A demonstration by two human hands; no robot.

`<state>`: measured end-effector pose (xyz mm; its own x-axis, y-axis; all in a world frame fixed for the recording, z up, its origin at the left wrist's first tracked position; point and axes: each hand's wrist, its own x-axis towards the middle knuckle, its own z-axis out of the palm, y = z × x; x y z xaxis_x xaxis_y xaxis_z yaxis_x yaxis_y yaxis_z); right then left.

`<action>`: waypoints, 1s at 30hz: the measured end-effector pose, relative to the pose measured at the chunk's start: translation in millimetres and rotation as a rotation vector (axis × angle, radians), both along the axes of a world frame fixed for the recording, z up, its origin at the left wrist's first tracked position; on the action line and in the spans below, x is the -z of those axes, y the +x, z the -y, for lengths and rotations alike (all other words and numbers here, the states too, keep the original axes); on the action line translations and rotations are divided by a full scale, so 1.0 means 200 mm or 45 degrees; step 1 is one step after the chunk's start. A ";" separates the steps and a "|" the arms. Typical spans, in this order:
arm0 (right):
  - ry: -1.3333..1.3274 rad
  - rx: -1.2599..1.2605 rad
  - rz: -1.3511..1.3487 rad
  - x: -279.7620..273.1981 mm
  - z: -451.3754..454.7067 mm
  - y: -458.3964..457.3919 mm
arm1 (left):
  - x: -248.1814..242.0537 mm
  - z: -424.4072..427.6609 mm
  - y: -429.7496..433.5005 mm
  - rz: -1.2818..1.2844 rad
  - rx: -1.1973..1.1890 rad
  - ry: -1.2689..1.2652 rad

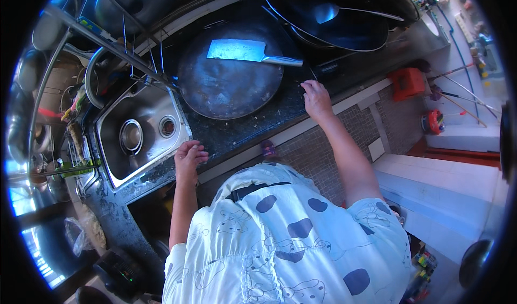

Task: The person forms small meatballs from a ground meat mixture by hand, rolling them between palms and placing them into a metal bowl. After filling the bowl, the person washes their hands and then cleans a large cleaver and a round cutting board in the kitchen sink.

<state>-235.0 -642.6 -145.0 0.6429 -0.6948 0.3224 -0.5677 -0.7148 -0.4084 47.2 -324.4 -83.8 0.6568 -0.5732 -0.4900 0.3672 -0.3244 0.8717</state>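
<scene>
A metal cleaver [236, 50] lies flat on a round, dark chopping board [232, 86] on the black countertop, its handle pointing right. My right hand [317, 96] is over the counter's front, right of the board and below the cleaver's handle; its fingertips are pinched together, and whether something small is between them cannot be told. My left hand [190, 154] hovers by the near right corner of the stainless steel sink [157, 152], fingers loosely curled, no object visible in it. A small steel bowl-like thing [131, 136] sits in the sink.
A large wok [343, 33] holding a metal spatula [325, 12] stands on the stove at the upper right. A metal rack [109, 47] with pots and lids rises at left over the sink. A red bin [406, 84] and several long handles stand on the floor at right.
</scene>
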 end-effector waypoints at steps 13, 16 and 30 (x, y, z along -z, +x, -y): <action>-0.020 -0.228 -0.236 -0.02 0.12 -0.03 | 0.03 0.16 -0.10 -0.079 -0.179 -0.002; -0.029 -0.192 -0.228 -0.04 -0.01 -0.04 | 0.05 0.18 -0.10 -0.078 -0.163 0.027; 0.048 -0.019 0.117 -0.05 -0.49 0.33 | 0.00 0.10 0.18 -0.064 0.123 0.008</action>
